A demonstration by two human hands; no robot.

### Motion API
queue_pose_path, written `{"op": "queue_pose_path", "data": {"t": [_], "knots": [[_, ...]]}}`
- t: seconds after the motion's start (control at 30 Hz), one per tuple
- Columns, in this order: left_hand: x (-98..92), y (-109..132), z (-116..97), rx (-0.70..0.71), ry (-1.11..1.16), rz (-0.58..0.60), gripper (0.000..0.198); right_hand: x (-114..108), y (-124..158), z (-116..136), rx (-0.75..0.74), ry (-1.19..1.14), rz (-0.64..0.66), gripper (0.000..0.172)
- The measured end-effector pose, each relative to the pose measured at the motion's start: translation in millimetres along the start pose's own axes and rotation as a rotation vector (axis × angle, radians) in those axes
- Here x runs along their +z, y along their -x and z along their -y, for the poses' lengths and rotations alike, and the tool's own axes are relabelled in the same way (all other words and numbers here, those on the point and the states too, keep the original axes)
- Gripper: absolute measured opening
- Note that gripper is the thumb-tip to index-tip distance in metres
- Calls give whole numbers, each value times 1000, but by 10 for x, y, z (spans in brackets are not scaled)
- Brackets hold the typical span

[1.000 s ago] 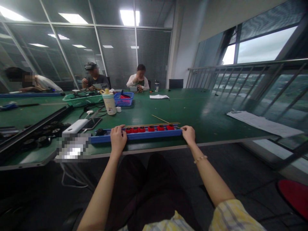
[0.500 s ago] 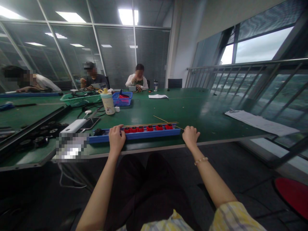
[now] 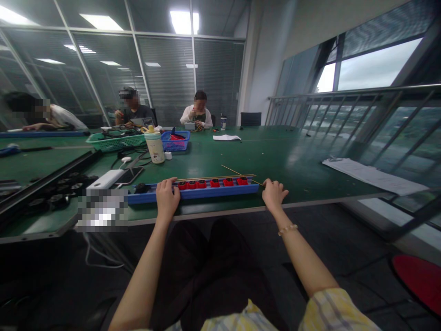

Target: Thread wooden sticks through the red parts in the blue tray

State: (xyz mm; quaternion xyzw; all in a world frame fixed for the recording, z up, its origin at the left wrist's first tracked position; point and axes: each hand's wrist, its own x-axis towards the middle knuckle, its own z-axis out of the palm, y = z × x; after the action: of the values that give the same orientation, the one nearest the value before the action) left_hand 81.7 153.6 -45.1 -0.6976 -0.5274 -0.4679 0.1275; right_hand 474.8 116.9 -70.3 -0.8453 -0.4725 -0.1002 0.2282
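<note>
A long blue tray (image 3: 220, 191) lies along the near edge of the green table (image 3: 275, 156), with several red parts (image 3: 210, 183) and a black part (image 3: 141, 188) in it. My left hand (image 3: 167, 198) rests on the tray's left half, fingers curled over its front wall. My right hand (image 3: 274, 194) lies on the table just past the tray's right end, fingers spread and holding nothing. Thin wooden sticks (image 3: 237, 174) lie behind the tray.
A white power bank (image 3: 105, 179), a phone (image 3: 129, 175), a white bottle (image 3: 155, 145), a blue basket (image 3: 177, 141) and a green basket (image 3: 115, 141) stand at the left. Papers (image 3: 374, 175) lie at the right. Three people sit at the far side.
My right hand has come off the tray's right end and moved slightly right onto the table, fingers opening. My left hand stays on the tray.
</note>
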Motion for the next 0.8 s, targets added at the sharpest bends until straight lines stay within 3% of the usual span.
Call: {"op": "queue_pose_path", "data": {"t": [0.23,0.53,0.8], "knots": [[-3,2,-4,7,-2,-2,29,19,-20,61,131,3,48,43],[-3,4,-2,-4,0,5,29,33,-51,3,-199,37,110,49],[9,2,3,19,-11,-9,29,33,13,70,-14,167,-81,41]]}}
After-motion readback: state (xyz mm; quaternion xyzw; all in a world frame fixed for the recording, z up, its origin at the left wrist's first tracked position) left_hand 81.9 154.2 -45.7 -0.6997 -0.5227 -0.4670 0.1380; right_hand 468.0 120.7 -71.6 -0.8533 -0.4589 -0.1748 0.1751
